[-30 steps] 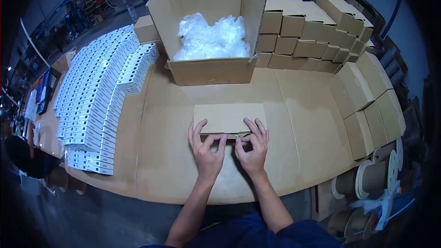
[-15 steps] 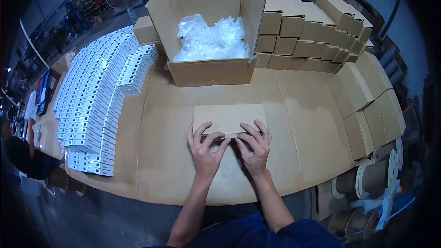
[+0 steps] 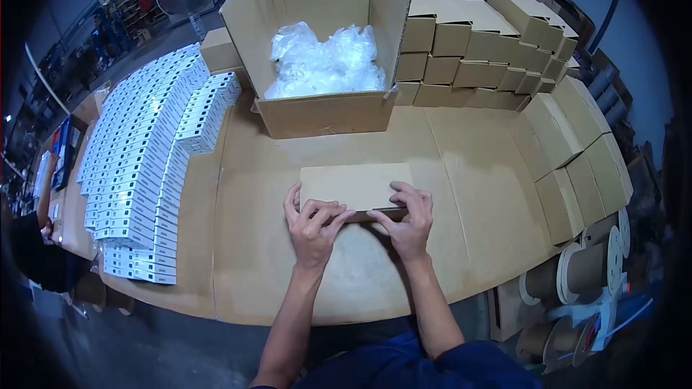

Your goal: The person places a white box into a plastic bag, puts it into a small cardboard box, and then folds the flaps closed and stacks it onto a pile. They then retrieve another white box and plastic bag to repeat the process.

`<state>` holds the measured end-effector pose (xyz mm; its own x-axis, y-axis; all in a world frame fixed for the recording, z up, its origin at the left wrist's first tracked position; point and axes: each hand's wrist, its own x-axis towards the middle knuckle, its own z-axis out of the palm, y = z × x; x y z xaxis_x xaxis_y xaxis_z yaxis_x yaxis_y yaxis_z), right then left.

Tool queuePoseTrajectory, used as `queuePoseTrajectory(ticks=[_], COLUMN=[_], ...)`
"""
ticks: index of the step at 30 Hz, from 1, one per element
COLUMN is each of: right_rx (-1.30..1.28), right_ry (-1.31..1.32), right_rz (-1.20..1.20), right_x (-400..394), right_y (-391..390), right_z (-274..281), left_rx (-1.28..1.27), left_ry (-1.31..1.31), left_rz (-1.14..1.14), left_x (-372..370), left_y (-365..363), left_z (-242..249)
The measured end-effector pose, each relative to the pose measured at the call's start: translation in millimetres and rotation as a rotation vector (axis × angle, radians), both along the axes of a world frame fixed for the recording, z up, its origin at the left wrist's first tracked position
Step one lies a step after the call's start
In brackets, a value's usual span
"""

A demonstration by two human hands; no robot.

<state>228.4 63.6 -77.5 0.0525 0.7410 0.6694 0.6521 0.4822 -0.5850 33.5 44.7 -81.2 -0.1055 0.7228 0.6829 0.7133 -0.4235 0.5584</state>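
Pinching with left hand and right hand, both partly curled, at the near edge of the plain brown cardboard box, thumbs low, fingers higher. Lying flat on the cardboard-covered table, apart from the large open carton of clear plastic packaging, between stacked white boxes and stacked brown boxes
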Motion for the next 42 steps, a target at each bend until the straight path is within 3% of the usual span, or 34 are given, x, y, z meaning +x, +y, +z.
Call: queuePoseTrajectory(ticks=[4,8,16,19,20,22,23,24,27,28,31,35,36,39,42], right_rx=[-0.053,-0.264,-0.203,-0.255,-0.366,-0.315,-0.291,-0.356,-0.431,-0.464,-0.570,-0.517,-0.442,-0.223,-0.066], right_ry=[0.050,0.392,0.458,0.546,0.594,0.623,0.636,0.532,0.385,0.390,0.253,0.154,0.471,0.424,0.468], right_rz=[0.022,0.292,0.353,0.295,0.340,0.405,0.440,0.493,0.529,0.558,0.451,0.183,0.210,-0.046,-0.301], right_x=[10,21,22,23,24,22,23,31,42,46,79,170,190,269,331], right_y=[13,33,47,46,46,46,46,48,42,34,7,-40,-53,-97,-132], right_z=[4,-19,-35,-43,-51,-46,-44,-49,-35,-22,-11,14,19,40,56], left_rx=[-0.065,-0.048,-0.152,-0.092,-0.185,-0.299,-0.424,-0.551,-0.543,-0.640,-0.711,-0.602,-0.574,-0.477,-0.172], left_ry=[0.028,0.034,0.040,-0.056,-0.147,-0.495,-0.487,-0.469,-0.459,-0.609,-0.486,-0.303,-0.318,-0.303,-0.113], left_rz=[-0.046,-0.213,-0.305,-0.270,-0.236,-0.353,-0.423,-0.486,-0.472,-0.532,-0.729,-0.836,-0.891,-1.025,-1.191], left_x=[-17,-17,-33,-35,-37,-40,-44,-49,-52,-50,-44,50,86,205,325], left_y=[7,22,39,40,35,34,32,31,34,34,43,59,66,82,106], left_z=[12,27,6,5,6,-10,-19,-28,-53,-51,-33,2,13,50,68])
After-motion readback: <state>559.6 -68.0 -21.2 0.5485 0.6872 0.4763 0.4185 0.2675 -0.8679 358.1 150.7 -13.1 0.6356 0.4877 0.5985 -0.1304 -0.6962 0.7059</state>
